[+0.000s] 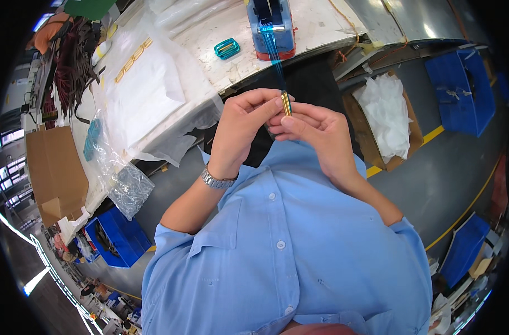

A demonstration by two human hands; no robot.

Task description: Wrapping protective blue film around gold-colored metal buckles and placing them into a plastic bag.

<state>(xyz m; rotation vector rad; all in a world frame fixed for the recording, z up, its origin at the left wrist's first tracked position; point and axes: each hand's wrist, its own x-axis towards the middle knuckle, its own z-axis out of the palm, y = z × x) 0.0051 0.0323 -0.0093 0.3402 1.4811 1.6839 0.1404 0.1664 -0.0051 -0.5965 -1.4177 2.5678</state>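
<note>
Both hands are up in front of the chest, close together, above the edge of the worktop (321, 25). The left hand (240, 128) has its grip closed on a small, slim gold-coloured piece (286, 103), thumb and fingertips pinching it so it stands nearly upright between the two hands. The right hand (315, 131) meets it there too, fingers curled in, its grip closed on the same piece from the other side, the two hands touching at the fingertips. A strip of blue tape (274, 53) runs taut from the top of that piece straight up to the blue-and-red tape dispenser (272, 28) standing on the worktop near its front edge. Just left of the dispenser lies a small teal buckle (227, 48), flat on the surface and apart from the dispenser. Further left, clear plastic bags (145, 89) are spread over the worktop and hang off its edge. A metal wristwatch (218, 180) sits on the left wrist, and the light blue shirt (288, 251) fills the lower middle. To the right, on the floor, a cardboard box (377, 151) holds crumpled white plastic, with a blue crate (461, 89) beyond it.
</note>
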